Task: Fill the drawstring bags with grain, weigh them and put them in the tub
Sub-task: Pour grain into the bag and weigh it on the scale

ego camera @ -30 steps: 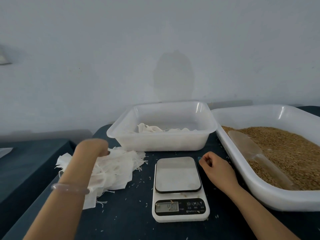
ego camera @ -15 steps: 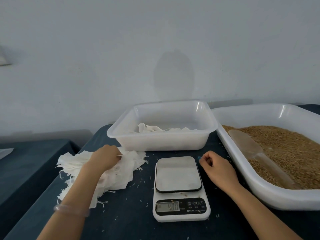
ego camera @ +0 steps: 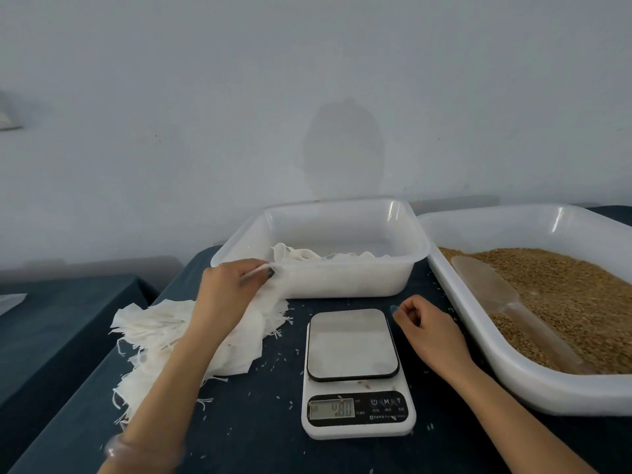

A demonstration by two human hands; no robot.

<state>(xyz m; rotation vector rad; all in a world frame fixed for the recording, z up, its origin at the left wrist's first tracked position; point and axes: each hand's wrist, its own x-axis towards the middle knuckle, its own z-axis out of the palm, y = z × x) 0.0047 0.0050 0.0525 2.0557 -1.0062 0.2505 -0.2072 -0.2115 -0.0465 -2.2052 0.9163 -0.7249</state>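
The left hand (ego camera: 232,292) is pinching one white drawstring bag (ego camera: 268,297) by its top edge between the thumb and fingers, holding it up in front of the near wall of the tub (ego camera: 342,282). The rest of that bag is trailing down onto the pile of empty bags (ego camera: 154,326), which is lying spread on the dark tabletop (ego camera: 256,422) to the left of the scale (ego camera: 355,371). The translucent tub is standing behind the scale and is holding a few crumpled white bags (ego camera: 307,254) low against its near side. The right hand (ego camera: 427,333) is resting on the tabletop between the scale and the large tray (ego camera: 513,367), its fingers loosely curled and gripping nothing. The tray is carrying a bed of brown grain (ego camera: 574,295), and a clear scoop (ego camera: 492,289) is lying on the grain with its handle pointing toward the near rim. The scale's platform is bare, its display lit but too blurred to read. Stray grains are lying scattered on the tabletop around the scale.
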